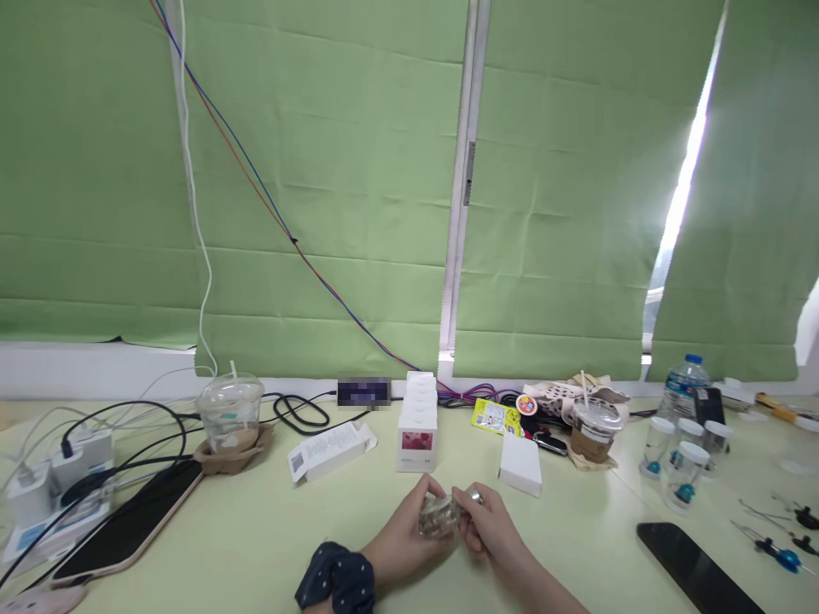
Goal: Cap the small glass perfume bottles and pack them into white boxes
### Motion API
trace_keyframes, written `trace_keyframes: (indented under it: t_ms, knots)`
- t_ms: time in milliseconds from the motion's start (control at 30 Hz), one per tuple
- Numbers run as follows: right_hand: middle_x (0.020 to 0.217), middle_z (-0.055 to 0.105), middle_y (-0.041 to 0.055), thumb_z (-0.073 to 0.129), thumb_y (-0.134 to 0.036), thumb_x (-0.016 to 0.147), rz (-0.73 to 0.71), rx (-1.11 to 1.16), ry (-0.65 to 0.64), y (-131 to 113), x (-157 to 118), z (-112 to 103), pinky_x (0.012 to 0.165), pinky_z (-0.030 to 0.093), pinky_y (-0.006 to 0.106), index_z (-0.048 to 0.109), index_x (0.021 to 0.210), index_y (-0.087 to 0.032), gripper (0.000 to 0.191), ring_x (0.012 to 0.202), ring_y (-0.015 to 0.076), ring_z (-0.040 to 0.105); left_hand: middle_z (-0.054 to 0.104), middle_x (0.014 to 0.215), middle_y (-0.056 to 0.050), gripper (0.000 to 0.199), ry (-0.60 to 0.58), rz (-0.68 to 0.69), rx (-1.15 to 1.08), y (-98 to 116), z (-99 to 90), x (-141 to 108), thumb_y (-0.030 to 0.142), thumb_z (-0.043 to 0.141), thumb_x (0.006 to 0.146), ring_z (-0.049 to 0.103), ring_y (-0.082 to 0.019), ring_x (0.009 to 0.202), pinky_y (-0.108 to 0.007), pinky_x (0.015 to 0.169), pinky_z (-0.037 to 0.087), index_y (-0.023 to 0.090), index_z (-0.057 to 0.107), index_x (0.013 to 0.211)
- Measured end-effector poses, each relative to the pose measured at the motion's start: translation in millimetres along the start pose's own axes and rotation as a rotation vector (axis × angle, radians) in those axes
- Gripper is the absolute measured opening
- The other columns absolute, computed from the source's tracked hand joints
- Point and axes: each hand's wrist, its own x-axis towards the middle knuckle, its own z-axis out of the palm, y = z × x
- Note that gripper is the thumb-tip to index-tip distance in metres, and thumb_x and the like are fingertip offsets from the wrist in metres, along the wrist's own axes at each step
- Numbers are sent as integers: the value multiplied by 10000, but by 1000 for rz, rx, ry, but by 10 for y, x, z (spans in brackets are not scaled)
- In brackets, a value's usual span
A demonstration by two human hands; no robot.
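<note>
My left hand (404, 535), with a dark dotted scrunchie (338, 578) round its wrist, is closed round a small clear glass bottle (439, 518). The bottle lies tilted on its side, its neck end towards the right, and what it contains is hard to make out. At that end my right hand (502, 530) pinches a shiny silver cap (474, 496) between thumb and fingers. Whether the cap is on the bottle or off it, I cannot tell. Just beyond the hands stands a row of white boxes (417, 435), the front one with a red picture.
An opened white carton (333, 452) lies left of the row, a white box (520, 465) right. Plastic cups (230, 414) stand on both sides. Lidded jars (687, 477) and a black phone (694, 567) are at right. A power strip with cables (57, 503) and a tablet (131, 524) lie left.
</note>
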Motion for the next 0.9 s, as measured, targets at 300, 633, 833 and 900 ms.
trace_keyframes:
  t_ms: [300,633,833,900]
  knots:
    - [412,515,-77,758,-601,537,60,293,-211,-68,-81,53,343,145,164,466,621,-187,513,288,14,309,608,635,-17,312,270,-63,-24,13,-68,84,445,702,734,493,-119,539,-215,500,378,137,661,743]
    - [633,621,-27,834,-426,580,-131,338,-167,9,8,-82,538,355,205,622,762,-175,376,543,80,483,616,615,19,400,202,-79,-135,-109,-255,102,388,832,580,539,-112,571,-215,555,378,160,519,680]
    - [772,696,23,850,-392,555,-219,215,-140,16,34,-123,578,363,222,626,722,-175,354,671,134,550,580,599,62,477,137,-105,-117,-224,-248,98,248,861,527,497,-80,540,-187,531,331,193,409,668]
    - [794,701,32,855,-375,548,-227,208,-161,7,31,-127,597,376,231,621,722,-173,355,699,146,560,566,609,69,461,122,-104,-109,-237,-259,96,219,850,539,491,-77,552,-185,537,325,193,411,679]
